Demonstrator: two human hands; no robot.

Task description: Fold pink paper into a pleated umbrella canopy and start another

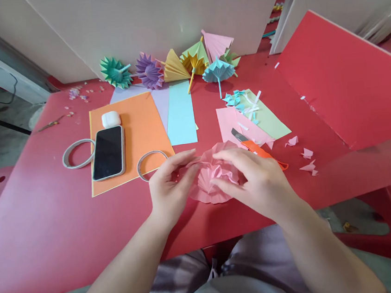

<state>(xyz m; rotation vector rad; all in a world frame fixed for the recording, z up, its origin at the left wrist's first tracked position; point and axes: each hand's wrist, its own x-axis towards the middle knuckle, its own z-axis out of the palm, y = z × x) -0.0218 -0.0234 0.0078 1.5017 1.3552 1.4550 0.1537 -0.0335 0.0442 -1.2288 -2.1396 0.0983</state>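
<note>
Where the 2 hands meet near the front edge of the red table point(69, 243), the pleated pink paper point(209, 188) sits between them, right of the left hand point(170, 186) and left of the right hand point(259, 177). Neither hand is nearer, since both touch it. Its outline is roughly round, so no clear long axis shows; the pleats fan out from its middle toward a wavy rim (whether its underside rests on the table cannot be told). The left thumb and forefinger are pinched together on the upper left margin. The right thumb and forefinger stand a little apart, their tips against the folds; how firmly they press cannot be judged.

Just beyond the right hand lies an orange cutter point(257, 149), its blade pointing up and left beside a flat pink sheet point(227, 119). On the left, a phone point(108, 153) lies partly on an orange sheet point(140, 119), with 1 tape ring point(67, 161) beside it and another, the nearer tape ring point(140, 168), close to the left hand.

As for containers, a small white case point(111, 119) lies on the orange sheet; it looks closed, and its contents are hidden.
</note>
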